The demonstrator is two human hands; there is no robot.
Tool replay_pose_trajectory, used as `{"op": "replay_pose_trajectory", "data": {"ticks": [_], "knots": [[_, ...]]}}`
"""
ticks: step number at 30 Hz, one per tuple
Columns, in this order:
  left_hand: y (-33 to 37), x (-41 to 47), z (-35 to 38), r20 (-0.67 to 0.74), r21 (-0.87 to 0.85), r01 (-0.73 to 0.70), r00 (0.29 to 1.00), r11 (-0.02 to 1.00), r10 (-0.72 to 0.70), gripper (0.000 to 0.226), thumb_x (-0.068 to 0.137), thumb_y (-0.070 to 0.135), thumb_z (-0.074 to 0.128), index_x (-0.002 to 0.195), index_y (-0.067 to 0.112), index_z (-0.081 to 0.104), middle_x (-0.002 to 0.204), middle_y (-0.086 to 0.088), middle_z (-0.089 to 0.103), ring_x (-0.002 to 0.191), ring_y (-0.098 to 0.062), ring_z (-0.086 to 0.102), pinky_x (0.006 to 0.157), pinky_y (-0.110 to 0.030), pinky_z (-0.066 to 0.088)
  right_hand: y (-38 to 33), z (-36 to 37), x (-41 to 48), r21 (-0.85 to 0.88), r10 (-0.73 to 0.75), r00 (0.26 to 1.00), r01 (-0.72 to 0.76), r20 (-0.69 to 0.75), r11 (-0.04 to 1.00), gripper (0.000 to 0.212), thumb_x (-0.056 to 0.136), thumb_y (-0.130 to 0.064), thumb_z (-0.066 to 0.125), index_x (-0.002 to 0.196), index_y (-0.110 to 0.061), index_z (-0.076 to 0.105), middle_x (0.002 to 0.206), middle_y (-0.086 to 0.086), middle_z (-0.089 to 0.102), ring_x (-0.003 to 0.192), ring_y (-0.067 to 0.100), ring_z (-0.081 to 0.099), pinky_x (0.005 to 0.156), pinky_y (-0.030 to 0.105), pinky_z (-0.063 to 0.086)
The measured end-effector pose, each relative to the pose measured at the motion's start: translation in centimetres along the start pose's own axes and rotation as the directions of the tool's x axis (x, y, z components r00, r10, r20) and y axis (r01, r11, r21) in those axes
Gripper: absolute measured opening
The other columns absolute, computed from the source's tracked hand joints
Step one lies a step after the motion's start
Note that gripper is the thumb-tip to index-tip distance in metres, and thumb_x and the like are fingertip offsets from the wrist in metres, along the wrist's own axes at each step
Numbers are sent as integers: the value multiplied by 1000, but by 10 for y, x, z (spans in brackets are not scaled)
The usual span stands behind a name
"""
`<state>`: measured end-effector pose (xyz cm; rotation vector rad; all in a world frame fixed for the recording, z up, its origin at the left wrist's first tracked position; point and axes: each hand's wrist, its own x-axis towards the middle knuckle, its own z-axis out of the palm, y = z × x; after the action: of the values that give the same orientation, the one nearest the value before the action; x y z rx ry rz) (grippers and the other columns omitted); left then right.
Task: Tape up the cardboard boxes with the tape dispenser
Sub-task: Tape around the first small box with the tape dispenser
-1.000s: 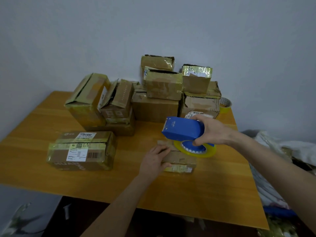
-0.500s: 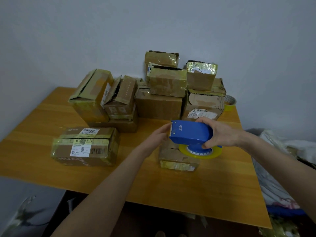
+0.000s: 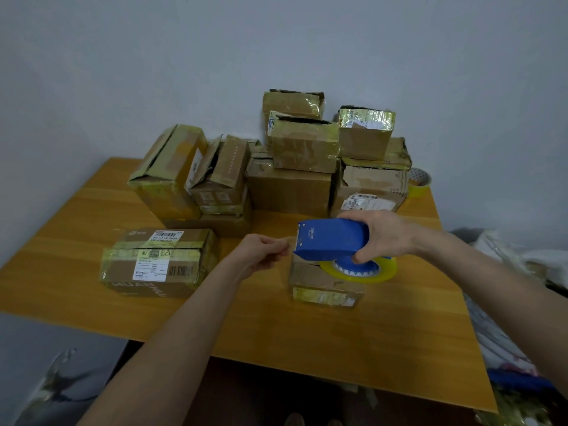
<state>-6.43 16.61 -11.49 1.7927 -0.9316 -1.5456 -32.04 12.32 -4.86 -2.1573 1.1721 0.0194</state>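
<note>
My right hand (image 3: pixel 381 233) grips a blue tape dispenser (image 3: pixel 330 239) with a yellowish tape roll (image 3: pixel 362 270) under it, held just above a small cardboard box (image 3: pixel 322 285) near the table's middle. My left hand (image 3: pixel 261 252) is just left of the dispenser's front end, thumb and fingers pinched together on the clear tape end that comes off it. The small box is partly hidden by the dispenser.
A taped box with a shipping label (image 3: pixel 158 261) lies at the left on the wooden table (image 3: pixel 338 333). Several worn boxes (image 3: pixel 289 192) are stacked against the wall at the back. A spare tape roll (image 3: pixel 419 181) sits back right. Bags and cloth (image 3: pixel 516 302) lie to the right.
My left hand left the small box's top, rose to the dispenser's front end, then drew back leftward with fingers pinched. The dispenser stayed over the box.
</note>
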Motion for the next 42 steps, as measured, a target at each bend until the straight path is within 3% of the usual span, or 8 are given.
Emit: {"op": "replay_pose_trajectory", "data": {"ticks": [15, 23, 25, 27, 29, 32, 34, 42], "knots": [[-46, 12, -3, -188, -1, 50, 981, 999, -50, 15, 87, 21, 71, 86, 5, 71, 77, -4, 69, 63, -10, 56, 50, -19, 45, 2, -10, -5, -220, 112, 992, -98, 53, 971, 67, 70, -32, 76, 130, -36, 44, 109, -4, 59, 99, 21, 59, 87, 46, 54], [-59, 28, 33, -237, 132, 68, 971, 989, -35, 32, 92, 24, 64, 118, 6, 63, 87, -2, 63, 71, -9, 50, 56, -23, 43, 2, -4, -3, -244, 104, 994, -94, 27, 965, 66, 70, -36, 74, 129, -35, 45, 106, -6, 60, 97, 21, 59, 86, 44, 54], [-60, 30, 38, -222, 175, 98, 973, 980, -58, 54, 92, 32, 62, 141, 17, 46, 106, -5, 61, 80, -14, 53, 61, -26, 49, -1, 0, 0, -282, 92, 996, -84, 14, 956, 64, 71, -38, 73, 129, -36, 44, 105, -6, 60, 95, 20, 59, 83, 41, 54], [-64, 29, 32, -249, 404, 149, 967, 903, -49, 76, 87, 47, 63, 150, 29, 26, 145, -12, 38, 112, -25, 54, 84, -36, 53, -3, 1, 2, -311, 87, 996, -82, 5, 947, 65, 72, -39, 72, 130, -36, 44, 105, -7, 60, 94, 20, 58, 82, 39, 54], [-69, 22, 26, -304, 609, 53, 937, 791, 171, 72, 88, 43, 63, 150, 27, 28, 155, -10, 23, 128, -26, 45, 100, -38, 44, -3, 1, 3, -297, 87, 996, -87, -14, 951, 66, 71, -40, 73, 130, -34, 44, 104, -6, 59, 94, 20, 58, 82, 39, 55], [-71, 3, 33, -109, 702, -371, 787, 607, 608, 43, 98, 20, 52, 140, 16, 47, 146, -4, 43, 125, -18, 50, 100, -21, 37, -5, 3, 6, -286, 82, 997, -83, -15, 955, 67, 70, -41, 73, 130, -34, 45, 104, -7, 59, 94, 20, 58, 83, 40, 54], [-72, -1, 45, -3, 665, -479, 766, 573, 643, 39, 100, 15, 44, 139, 15, 48, 144, -2, 47, 131, -16, 45, 106, -21, 33, -7, 2, 7, -289, 81, 997, -81, -12, 954, 68, 70, -41, 73, 131, -34, 44, 104, -7, 58, 95, 20, 57, 84, 40, 54], [-88, 10, 55, 69, 657, -472, 814, 588, 576, 48, 103, 27, 36, 150, 26, 28, 153, 21, 17, 143, -15, 28, 112, -34, 34, -9, -1, 2, -339, 89, 996, -81, 8, 937, 70, 73, -45, 71, 136, -39, 39, 105, -11, 56, 95, 17, 55, 83, 37, 53]]}}
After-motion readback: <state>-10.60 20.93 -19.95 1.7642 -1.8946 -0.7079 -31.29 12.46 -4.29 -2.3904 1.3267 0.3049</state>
